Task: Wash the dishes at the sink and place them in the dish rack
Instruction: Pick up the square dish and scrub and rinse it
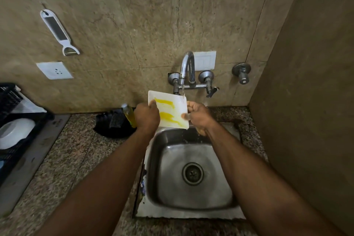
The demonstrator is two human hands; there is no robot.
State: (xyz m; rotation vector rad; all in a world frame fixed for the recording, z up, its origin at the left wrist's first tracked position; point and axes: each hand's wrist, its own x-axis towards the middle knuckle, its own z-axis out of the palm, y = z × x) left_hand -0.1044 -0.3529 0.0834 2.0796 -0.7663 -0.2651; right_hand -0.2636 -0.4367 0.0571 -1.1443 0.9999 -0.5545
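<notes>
A square white plate (168, 101) streaked with yellow is held tilted over the back of the steel sink (172, 205). My left hand (146, 116) grips its left edge, thumb on the face. My right hand (198, 115) pinches its right edge. Water runs from the tap (186, 65) onto the plate's upper right corner. The black dish rack (11, 136) stands at the far left of the counter and holds a white bowl (15, 132).
A bottle of yellow liquid (128, 114) stands just left of the plate, by a black scrubber or cloth (113, 124). A peeler (59, 32) hangs on the wall above a socket (54, 70). A wall closes in on the right.
</notes>
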